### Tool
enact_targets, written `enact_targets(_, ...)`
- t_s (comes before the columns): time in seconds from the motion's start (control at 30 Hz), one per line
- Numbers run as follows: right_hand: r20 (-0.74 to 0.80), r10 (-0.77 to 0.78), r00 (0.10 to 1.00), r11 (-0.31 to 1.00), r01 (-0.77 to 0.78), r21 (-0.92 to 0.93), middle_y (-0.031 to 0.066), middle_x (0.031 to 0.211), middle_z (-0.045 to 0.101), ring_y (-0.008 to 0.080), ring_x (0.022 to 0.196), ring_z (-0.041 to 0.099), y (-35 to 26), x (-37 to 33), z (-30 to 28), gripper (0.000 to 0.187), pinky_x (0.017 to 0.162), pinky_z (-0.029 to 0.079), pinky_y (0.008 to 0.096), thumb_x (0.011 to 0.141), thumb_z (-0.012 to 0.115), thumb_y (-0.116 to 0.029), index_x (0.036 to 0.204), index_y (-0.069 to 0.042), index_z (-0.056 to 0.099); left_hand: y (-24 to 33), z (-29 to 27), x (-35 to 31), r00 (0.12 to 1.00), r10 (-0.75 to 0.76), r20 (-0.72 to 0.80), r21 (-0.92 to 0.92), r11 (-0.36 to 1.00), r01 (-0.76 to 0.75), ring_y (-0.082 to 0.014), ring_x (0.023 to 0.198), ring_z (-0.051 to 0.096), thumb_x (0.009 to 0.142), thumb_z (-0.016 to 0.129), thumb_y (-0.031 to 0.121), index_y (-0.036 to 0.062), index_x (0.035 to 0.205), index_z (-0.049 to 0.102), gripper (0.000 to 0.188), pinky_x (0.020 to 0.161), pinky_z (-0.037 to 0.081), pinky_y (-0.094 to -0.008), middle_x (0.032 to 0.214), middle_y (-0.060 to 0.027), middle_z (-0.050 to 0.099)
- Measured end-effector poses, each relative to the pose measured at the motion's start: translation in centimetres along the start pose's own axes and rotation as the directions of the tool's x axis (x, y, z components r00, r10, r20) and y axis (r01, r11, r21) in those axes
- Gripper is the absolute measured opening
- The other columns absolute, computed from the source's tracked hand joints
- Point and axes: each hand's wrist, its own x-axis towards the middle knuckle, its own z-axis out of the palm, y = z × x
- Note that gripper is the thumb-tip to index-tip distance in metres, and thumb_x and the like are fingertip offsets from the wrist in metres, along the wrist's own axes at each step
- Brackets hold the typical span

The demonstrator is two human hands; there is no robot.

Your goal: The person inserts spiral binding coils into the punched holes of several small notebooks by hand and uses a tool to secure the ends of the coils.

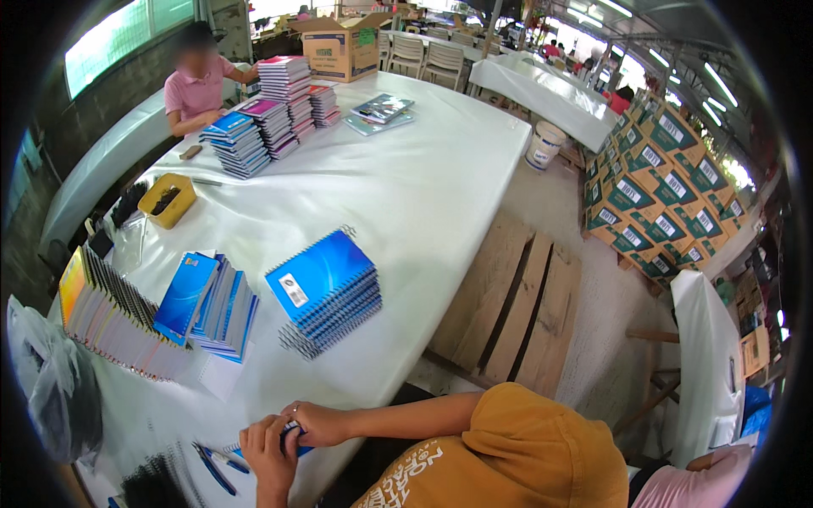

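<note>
At the far left of your table sits a grey plastic bag (55,385), crumpled and partly see-through. Just right of it leans a long row of spiral notebooks (114,317), the outermost with a yellow-orange cover. Near the lower edge lies a bunch of black coils (157,483), and farther up the table stands a yellow tub (180,206) with dark bits inside. Next come blue books (186,292) leaning together, and, closer to you, a blue-handled tool (214,468) (pliers, by the look of it) lying with its handles apart. Beyond, a co-worker in a pink shirt (196,93) sits by tall stacks of notebooks (284,80) with blue, purple and red covers.

Your left hand (269,450) has its fingers bent and closed over the edge of a blue notebook (305,451), which lies at the near side of the table, mostly hidden beneath your hands. Your right hand (318,423), a ring on one finger, curls in from the other side, pinching the dark edge of that same notebook; the two hands meet there.

Past them, a neat pile of blue spiral notebooks (326,288) stands on the tabletop, with a cardboard box (339,51) at the far end. Off to the right are a slatted wooden platform (508,305), a white bucket (544,146) and a stack of brown-and-green cartons (665,195).
</note>
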Motion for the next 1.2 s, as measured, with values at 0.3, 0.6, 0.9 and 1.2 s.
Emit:
enact_targets(0.3,0.393,-0.012,0.92,0.987,0.075,-0.146,0.0161,0.061,0.055,0.0374,0.057,0.053,2.3,11.3,3.4,0.017,0.054,0.044,0.0435,0.062,0.062,-0.018,0.061,-0.003,0.053,-6.9,0.2,-1.9,0.893,-0.355,-0.275,0.063,0.921,0.385,-0.0292,0.093,0.048,0.087,0.052,0.019,0.0026,0.097,0.057,0.02,0.087,0.03,-0.04,0.097,-0.0129,0.055)
enact_targets(0.6,0.539,-0.066,0.84,0.992,0.113,-0.055,0.0149,0.067,0.056,0.0353,0.06,0.054,3.1,10.1,2.9,0.02,0.056,0.045,0.0426,0.062,0.061,-0.022,0.062,-0.004,0.052,-5.9,-0.7,-0.8,0.88,-0.356,-0.315,-0.012,0.929,0.371,-0.0273,0.082,0.053,0.085,0.061,0.022,0.0055,0.093,0.063,0.019,0.077,0.038,-0.0398,0.088,-0.0105,0.06)
enact_targets(0.9,0.344,-0.069,0.937,0.992,0.101,-0.076,0.0225,0.076,0.06,0.0398,0.069,0.057,3.5,11.2,4.1,0.013,0.062,0.047,0.0412,0.068,0.059,-0.013,0.072,0.0,0.06,-6.2,-0.4,-1.1,0.851,-0.313,-0.422,0.177,0.892,0.416,-0.0258,0.084,0.05,0.078,0.063,0.017,0.0083,0.092,0.062,0.017,0.081,0.033,-0.0369,0.088,-0.0092,0.055)
enact_targets(1.2,0.441,-0.162,0.883,0.956,0.03,0.291,0.0171,0.086,0.064,0.0241,0.073,0.061,-0.7,5.3,-0.5,0.022,0.07,0.046,0.0333,0.079,0.058,-0.003,0.1,-0.004,0.061,4.5,-4.7,0.7,0.903,-0.421,-0.085,0.127,0.895,0.429,-0.0272,0.09,0.053,0.073,0.066,0.008,0.0059,0.092,0.06,0.02,0.076,0.037,-0.0359,0.094,-0.0094,0.059)
